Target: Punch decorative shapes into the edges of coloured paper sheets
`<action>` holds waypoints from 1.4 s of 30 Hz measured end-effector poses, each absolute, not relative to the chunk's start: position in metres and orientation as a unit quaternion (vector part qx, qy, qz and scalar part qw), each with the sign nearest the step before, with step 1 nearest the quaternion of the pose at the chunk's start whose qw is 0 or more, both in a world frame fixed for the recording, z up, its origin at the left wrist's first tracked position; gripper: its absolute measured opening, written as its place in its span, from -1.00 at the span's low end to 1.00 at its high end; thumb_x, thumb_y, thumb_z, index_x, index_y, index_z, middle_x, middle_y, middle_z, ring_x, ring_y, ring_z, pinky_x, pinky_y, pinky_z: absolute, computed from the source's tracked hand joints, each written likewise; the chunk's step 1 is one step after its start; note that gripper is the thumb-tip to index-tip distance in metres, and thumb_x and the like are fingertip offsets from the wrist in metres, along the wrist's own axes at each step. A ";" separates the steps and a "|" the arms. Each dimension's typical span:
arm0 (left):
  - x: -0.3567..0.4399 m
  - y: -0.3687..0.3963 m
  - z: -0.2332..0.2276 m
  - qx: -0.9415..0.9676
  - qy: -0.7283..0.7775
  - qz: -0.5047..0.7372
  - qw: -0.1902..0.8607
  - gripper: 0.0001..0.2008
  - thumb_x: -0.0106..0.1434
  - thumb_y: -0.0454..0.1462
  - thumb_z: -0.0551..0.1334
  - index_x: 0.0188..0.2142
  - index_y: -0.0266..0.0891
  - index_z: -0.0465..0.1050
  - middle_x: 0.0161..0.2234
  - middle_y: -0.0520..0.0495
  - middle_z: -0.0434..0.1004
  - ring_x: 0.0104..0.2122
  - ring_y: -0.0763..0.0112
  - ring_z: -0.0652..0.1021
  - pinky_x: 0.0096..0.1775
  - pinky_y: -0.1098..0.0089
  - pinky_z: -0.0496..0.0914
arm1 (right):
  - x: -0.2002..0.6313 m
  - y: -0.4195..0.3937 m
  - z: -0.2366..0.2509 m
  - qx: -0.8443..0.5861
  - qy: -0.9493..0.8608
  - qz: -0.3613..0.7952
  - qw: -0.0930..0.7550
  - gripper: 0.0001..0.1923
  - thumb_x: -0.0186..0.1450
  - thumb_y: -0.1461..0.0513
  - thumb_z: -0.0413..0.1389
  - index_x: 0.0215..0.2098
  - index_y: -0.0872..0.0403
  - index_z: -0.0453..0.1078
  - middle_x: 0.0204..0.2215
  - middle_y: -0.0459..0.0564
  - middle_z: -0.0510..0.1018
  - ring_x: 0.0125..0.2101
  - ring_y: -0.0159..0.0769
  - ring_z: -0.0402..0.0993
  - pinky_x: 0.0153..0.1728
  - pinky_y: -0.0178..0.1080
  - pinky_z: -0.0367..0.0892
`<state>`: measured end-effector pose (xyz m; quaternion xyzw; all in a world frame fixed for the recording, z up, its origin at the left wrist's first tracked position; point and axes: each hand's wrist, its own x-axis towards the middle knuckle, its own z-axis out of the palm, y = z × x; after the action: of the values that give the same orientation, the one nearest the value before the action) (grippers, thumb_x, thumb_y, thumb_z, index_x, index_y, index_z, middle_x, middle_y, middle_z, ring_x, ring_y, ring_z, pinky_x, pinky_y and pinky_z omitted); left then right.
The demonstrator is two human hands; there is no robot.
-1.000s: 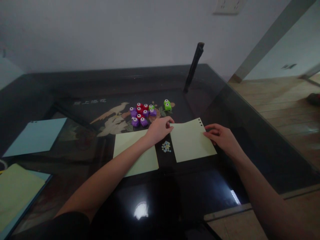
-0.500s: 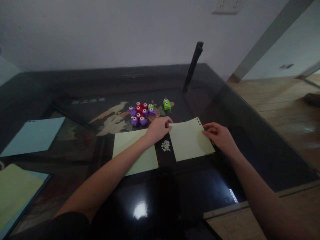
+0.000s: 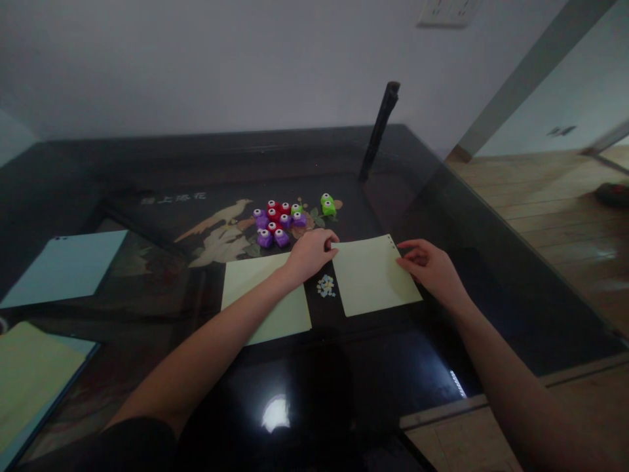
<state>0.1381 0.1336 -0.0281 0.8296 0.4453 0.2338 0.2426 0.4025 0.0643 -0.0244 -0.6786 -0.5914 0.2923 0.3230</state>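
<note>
A pale yellow sheet (image 3: 371, 275) with punched holes at its far right corner lies on the dark glass table (image 3: 162, 170). My left hand (image 3: 309, 252) pinches its far left corner. At the sheet's right edge, my right hand (image 3: 427, 269) holds it with fingers on top. A second yellow sheet (image 3: 265, 298) lies to the left, under my left forearm. Small paper cut-outs (image 3: 325, 286) sit in the gap between the two sheets. Beyond my left hand stands a cluster of small purple, red and green punches (image 3: 280, 219), with two more green punches (image 3: 327, 204) apart to the right.
A light blue sheet (image 3: 66, 265) lies at the far left. A stack of yellow and blue paper (image 3: 29, 380) sits at the near left corner. A dark rod (image 3: 379, 131) leans up from the table's back. The table's right edge drops to a wooden floor (image 3: 555, 196).
The far edge of the holed yellow sheet has come down flatter onto the table; both hands stay on its corners and edge. The rest has not moved.
</note>
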 end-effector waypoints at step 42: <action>0.140 0.132 -0.026 0.837 0.447 0.227 0.219 -0.88 0.15 -0.40 0.26 -0.28 -0.26 0.48 -0.35 -0.03 0.39 -0.39 0.37 0.43 -0.30 0.36 0.33 | 0.402 0.067 -0.031 -0.689 -0.633 0.206 0.286 -0.77 0.09 0.21 0.13 -0.26 0.09 0.43 -0.49 -0.10 0.39 -0.61 -0.41 0.27 -0.55 -0.30 0.19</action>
<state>0.1397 0.1321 -0.0264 0.8372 0.4469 0.2265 0.2190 0.4023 0.0666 -0.0308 -0.6893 -0.6330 0.2056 0.2864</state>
